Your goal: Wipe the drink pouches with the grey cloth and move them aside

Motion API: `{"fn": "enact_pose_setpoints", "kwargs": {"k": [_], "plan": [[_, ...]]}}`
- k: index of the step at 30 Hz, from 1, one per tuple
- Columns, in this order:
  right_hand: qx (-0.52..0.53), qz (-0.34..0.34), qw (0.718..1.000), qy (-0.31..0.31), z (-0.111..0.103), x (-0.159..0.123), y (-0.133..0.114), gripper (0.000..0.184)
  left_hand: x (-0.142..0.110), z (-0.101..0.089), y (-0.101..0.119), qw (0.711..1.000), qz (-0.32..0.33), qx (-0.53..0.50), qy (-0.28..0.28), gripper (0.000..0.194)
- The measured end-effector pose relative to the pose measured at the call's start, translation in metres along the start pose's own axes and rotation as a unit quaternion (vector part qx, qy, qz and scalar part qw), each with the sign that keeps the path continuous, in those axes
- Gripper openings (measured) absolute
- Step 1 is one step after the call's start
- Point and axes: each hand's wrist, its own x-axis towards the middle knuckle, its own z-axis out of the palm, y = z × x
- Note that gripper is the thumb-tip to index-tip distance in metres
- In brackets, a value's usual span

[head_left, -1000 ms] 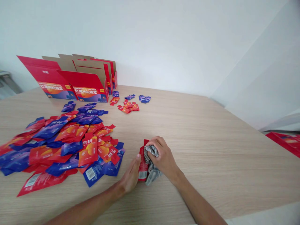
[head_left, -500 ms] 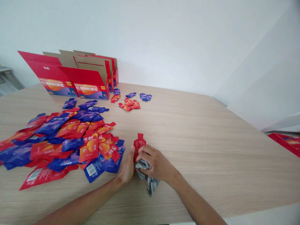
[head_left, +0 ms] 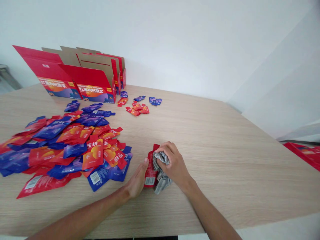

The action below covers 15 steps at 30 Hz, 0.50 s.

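A red drink pouch (head_left: pixel 150 170), its barcode showing near the bottom, is held at its left edge by my left hand (head_left: pixel 137 180), thumb up along the side. Bunched in my right hand (head_left: pixel 173 164) is a grey striped cloth (head_left: pixel 163 181), pressed against the pouch's upper right side. The cloth's loose end hangs down beside the pouch. To the left of my hands spreads a heap of red and blue pouches (head_left: pixel 72 146), piled over one another.
Open red and blue cartons (head_left: pixel 95 95) stand in rows at the back left against the wall. Several small pouches (head_left: pixel 137 107) lie to their right on the wooden table (head_left: pixel 212 150). A red printed item (head_left: pixel 303 153) shows beyond the right edge.
My right hand has moved the cloth up and right over the pouch, uncovering its barcode. The pouch now tilts slightly right. My left hand has shifted a little right.
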Motion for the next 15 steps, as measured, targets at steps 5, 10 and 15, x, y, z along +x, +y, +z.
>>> {"fn": "enact_pose_setpoints", "kwargs": {"k": [5, 10, 15], "plan": [[-0.004, -0.082, 0.985, -0.155, 0.006, -0.003, -0.006, 0.028, 0.012, -0.002, 0.007, 0.99, 0.017, -0.076, 0.118, 0.04], [0.011, -0.106, 0.979, -0.172, 0.005, -0.003, -0.007, 0.025, 0.011, -0.004, 0.025, 0.978, -0.04, -0.176, 0.102, 0.047], [0.074, -0.044, 0.996, 0.002, -0.002, -0.001, -0.004, 0.013, 0.012, -0.005, 0.032, 0.961, -0.097, -0.248, 0.081, 0.039]]}}
